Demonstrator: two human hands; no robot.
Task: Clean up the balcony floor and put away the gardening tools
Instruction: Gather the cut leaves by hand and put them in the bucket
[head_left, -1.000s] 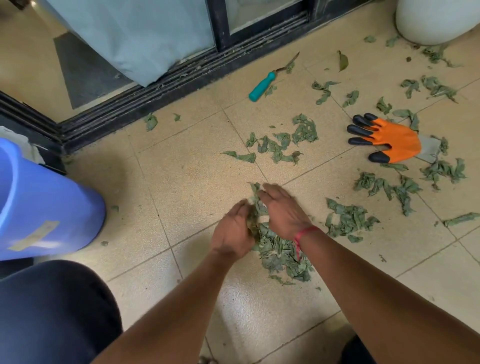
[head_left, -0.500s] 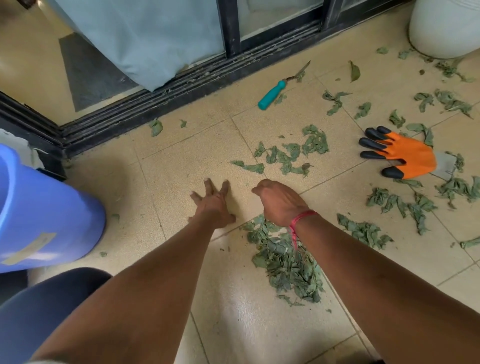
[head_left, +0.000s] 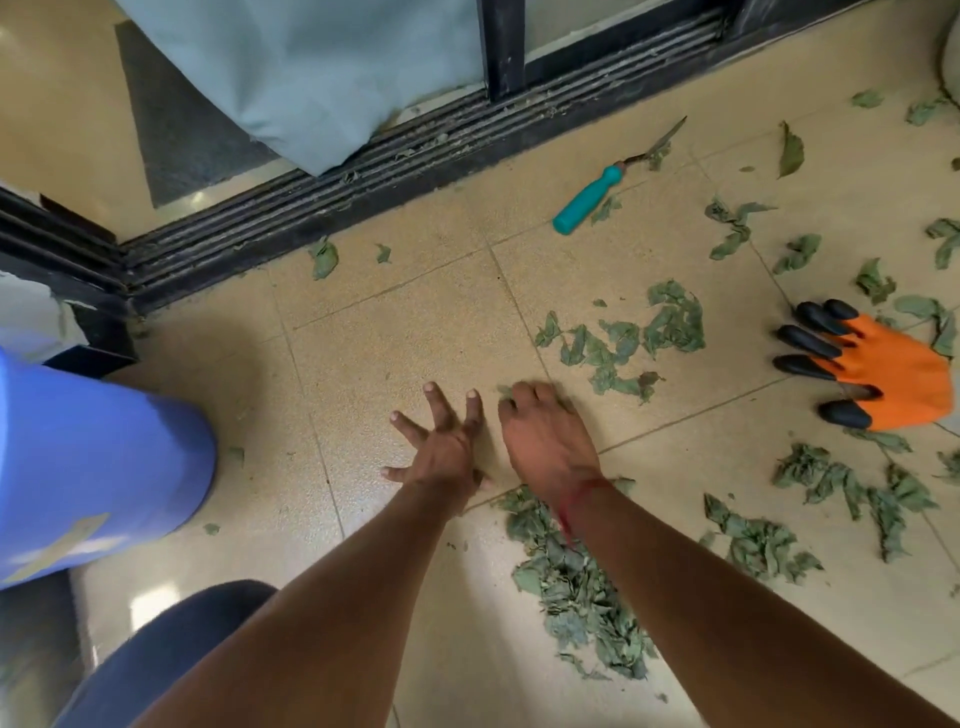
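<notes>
Neither grip holds anything, seemingly: left hand (head_left: 441, 447) splayed flat, right hand (head_left: 545, 436) nearer the leaf scatter (head_left: 623, 338) just beyond it.

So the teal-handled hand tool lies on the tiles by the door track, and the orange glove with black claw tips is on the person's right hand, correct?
Not quite. The head view shows the orange glove with black claw tips lying on the tiles, apart from the bare right hand. The teal-handled hand tool does lie by the door track.
</notes>
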